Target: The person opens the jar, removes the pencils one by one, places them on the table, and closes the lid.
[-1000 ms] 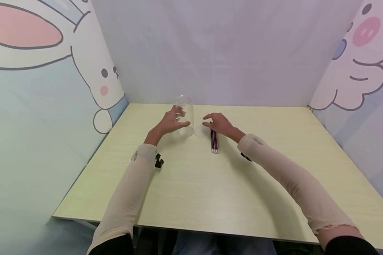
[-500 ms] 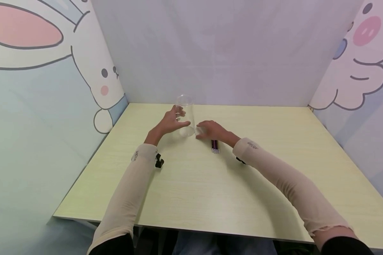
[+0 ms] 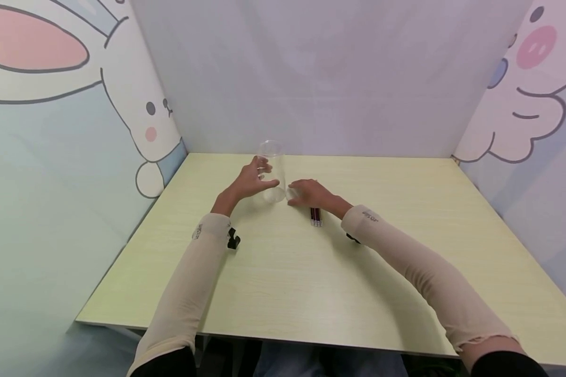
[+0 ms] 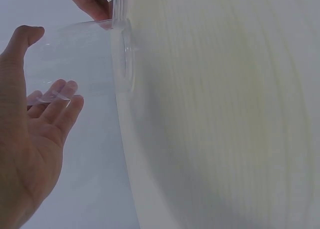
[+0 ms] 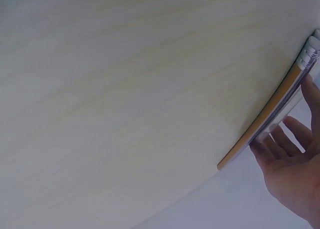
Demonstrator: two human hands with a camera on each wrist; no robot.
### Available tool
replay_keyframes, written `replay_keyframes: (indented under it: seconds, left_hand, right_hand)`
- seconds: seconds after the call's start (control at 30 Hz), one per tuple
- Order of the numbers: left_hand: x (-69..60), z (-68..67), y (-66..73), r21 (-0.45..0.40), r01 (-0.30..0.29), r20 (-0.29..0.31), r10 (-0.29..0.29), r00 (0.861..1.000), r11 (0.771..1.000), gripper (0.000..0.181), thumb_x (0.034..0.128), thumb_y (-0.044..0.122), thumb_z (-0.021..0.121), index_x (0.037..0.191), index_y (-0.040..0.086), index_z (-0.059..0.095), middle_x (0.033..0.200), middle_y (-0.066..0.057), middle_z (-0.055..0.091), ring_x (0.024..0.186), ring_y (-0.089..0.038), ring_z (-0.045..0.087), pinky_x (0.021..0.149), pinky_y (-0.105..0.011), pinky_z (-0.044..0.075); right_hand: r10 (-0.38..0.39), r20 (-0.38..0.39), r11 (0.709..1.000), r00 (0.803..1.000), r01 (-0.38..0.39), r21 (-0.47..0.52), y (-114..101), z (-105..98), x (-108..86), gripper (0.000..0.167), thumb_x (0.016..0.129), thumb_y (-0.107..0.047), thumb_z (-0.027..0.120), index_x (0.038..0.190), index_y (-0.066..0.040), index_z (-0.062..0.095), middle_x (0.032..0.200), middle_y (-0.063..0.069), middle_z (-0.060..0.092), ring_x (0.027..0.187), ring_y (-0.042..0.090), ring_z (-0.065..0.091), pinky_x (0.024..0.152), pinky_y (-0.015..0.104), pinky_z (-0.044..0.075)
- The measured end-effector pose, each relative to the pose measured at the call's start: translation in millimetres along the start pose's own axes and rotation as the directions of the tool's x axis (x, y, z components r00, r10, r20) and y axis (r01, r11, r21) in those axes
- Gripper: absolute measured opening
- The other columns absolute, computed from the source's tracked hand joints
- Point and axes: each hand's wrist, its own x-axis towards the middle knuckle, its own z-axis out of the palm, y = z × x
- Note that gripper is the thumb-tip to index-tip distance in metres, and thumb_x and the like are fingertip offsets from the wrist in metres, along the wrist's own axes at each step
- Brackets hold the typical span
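Observation:
A clear plastic cylinder (image 3: pixel 278 170) stands upright near the back of the table. From its left side my left hand (image 3: pixel 248 183) holds it, thumb and fingers around the wall, which shows through in the left wrist view. Close by on the right lies a round clear lid (image 3: pixel 293 193), low at the tabletop. My right hand (image 3: pixel 312 193) pinches its edges between thumb and fingers. Beneath that hand and wrist lie several striped pencils (image 3: pixel 316 217), side by side. In the right wrist view their eraser ends show, with one orange pencil side (image 5: pixel 270 106) toward the camera.
The pale wooden table (image 3: pixel 283 283) ends at a plain grey-white backdrop (image 3: pixel 320 78). Cartoon-printed panels (image 3: pixel 42 173) flank it on both sides. Dark wrist mounts (image 3: pixel 233 239) stick out beneath the sleeves.
My right hand has come down and left from above the pencils onto the lid, then stays there. The left hand keeps its place at the cylinder.

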Motion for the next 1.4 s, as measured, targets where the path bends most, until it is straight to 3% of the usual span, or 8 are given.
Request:
replay_keyframes:
  seconds: [0.33,0.67,0.9,1.4]
  left_hand:
    - [-1.5,-1.3,-1.2,-0.009,-0.003,0.001,0.003,1.0,1.0,0.079,0.0891,0.028,0.083,0.145,0.0,0.035,0.146,-0.022,0.053,0.14,-0.036,0.051,0.116,-0.049,0.044]
    - [-4.2,-3.2,-0.7,0.017,0.004,-0.005,-0.004,1.0,1.0,0.079,0.0895,0.028,0.083,0.145,0.002,0.035,0.145,-0.018,0.054,0.14,-0.034,0.052,0.116,-0.045,0.045]
    - [-1.4,-4.0,2.6,0.008,-0.009,0.0,0.009,1.0,1.0,0.079,0.0904,0.028,0.083,0.146,0.001,0.034,0.145,-0.021,0.053,0.141,-0.036,0.051,0.116,-0.048,0.044]
    - [-1.2,-1.3,-1.3,-0.021,0.004,0.022,-0.004,1.0,1.0,0.081,0.09,0.03,0.083,0.148,0.002,0.033,0.148,-0.022,0.051,0.141,-0.036,0.05,0.117,-0.05,0.043]
  right_hand:
    - [0.005,-0.001,1.0,1.0,-0.005,0.025,0,1,2.4,0.063,0.094,-0.033,0.079,0.144,0.0,0.059,0.148,0.016,0.058,0.14,0.033,0.051,0.12,0.051,0.038]
    - [-0.008,-0.012,0.999,1.0,0.008,0.049,-5,-7,6.7,0.06,0.095,-0.029,0.079,0.142,0.003,0.06,0.147,0.019,0.058,0.14,0.034,0.051,0.12,0.045,0.039]
    - [-0.045,-0.083,0.999,0.996,0.047,0.022,-9,-38,15.3,0.06,0.095,-0.028,0.078,0.141,0.005,0.059,0.146,0.021,0.059,0.137,0.036,0.053,0.117,0.047,0.043]
    - [0.012,-0.163,1.0,0.987,-0.01,0.018,-32,-124,30.8,0.062,0.101,-0.038,0.071,0.148,0.0,0.055,0.15,0.019,0.055,0.14,0.035,0.05,0.116,0.051,0.042]
